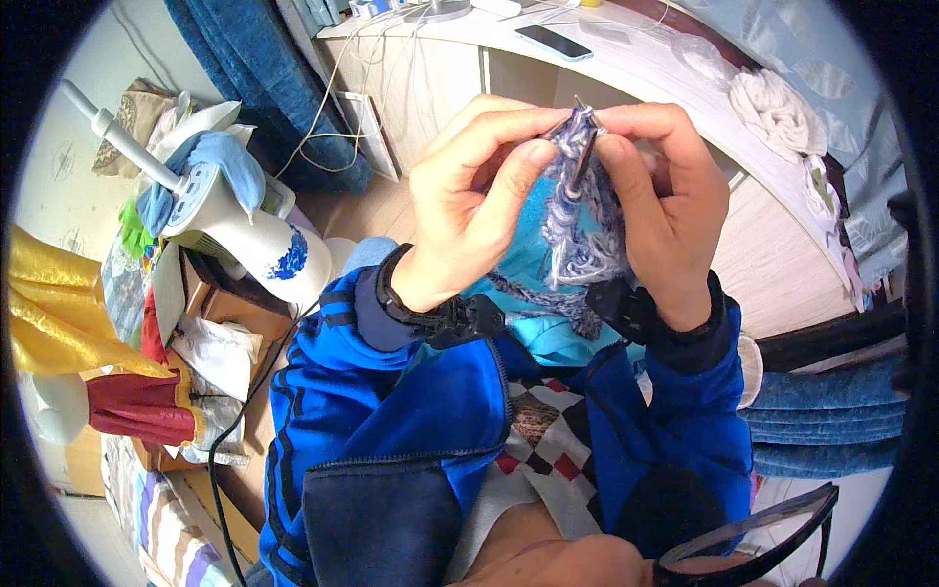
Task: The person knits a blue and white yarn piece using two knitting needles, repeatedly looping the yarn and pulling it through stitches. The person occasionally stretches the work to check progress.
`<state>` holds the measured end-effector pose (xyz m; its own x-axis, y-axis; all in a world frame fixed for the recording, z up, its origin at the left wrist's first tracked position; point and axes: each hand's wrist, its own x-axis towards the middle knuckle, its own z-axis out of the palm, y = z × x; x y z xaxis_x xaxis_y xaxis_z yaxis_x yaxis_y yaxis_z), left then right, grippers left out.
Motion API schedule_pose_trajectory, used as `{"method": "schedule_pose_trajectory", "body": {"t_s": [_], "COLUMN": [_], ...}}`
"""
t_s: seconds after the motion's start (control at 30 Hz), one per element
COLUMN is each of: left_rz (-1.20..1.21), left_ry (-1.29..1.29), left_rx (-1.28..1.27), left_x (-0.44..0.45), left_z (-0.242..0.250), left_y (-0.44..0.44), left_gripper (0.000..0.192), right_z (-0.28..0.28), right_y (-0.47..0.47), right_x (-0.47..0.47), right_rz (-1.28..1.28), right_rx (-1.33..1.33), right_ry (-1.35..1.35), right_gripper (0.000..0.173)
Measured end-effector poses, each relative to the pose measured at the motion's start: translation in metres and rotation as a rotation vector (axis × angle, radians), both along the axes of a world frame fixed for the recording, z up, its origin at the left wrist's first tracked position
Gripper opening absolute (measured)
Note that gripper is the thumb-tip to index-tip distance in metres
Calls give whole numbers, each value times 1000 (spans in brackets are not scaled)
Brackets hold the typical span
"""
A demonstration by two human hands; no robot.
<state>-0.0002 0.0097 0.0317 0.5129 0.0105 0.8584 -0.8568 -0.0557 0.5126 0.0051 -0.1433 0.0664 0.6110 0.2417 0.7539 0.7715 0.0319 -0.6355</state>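
A knitted piece of blue, lilac and white yarn hangs between my raised hands, above my lap. My left hand pinches its top left side with thumb and forefinger. On the other side, my right hand pinches the top near a knitting needle. That needle slants down across the front of the stitches, and a thin metal tip pokes up at the top. Which needle each hand holds is partly hidden by the fingers. Below, a strip of similar dark yarn lies over turquoise cloth on my lap.
A white desk curves ahead, bearing a phone, cables and a bundle of off-white cloth. At left stands a white appliance with a blue cloth draped over it. A black cable runs down beside my left sleeve.
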Motion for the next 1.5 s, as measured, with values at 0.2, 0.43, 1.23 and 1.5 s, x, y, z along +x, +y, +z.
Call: {"method": "schedule_pose_trajectory", "body": {"t_s": [0.2,0.43,1.23,1.5], "left_rz": [-296,-286,-448,-604], "left_ry": [190,222,373,519], "left_rx": [-235,-158,-91,-166], "left_x": [-4,-1,0,-1], "left_z": [2,9,7,13], "left_y": [0,-1,10,14], "left_gripper": [18,20,14,6], "right_z": [1,2,8,7], "right_y": [-2,-7,-21,-19], "right_x": [3,7,0,2], "right_rz": [11,-139,235,189], "right_rx": [-32,-198,-192,-241], "right_ry": [-14,-171,254,184], "right_gripper": [9,7,12,12]}}
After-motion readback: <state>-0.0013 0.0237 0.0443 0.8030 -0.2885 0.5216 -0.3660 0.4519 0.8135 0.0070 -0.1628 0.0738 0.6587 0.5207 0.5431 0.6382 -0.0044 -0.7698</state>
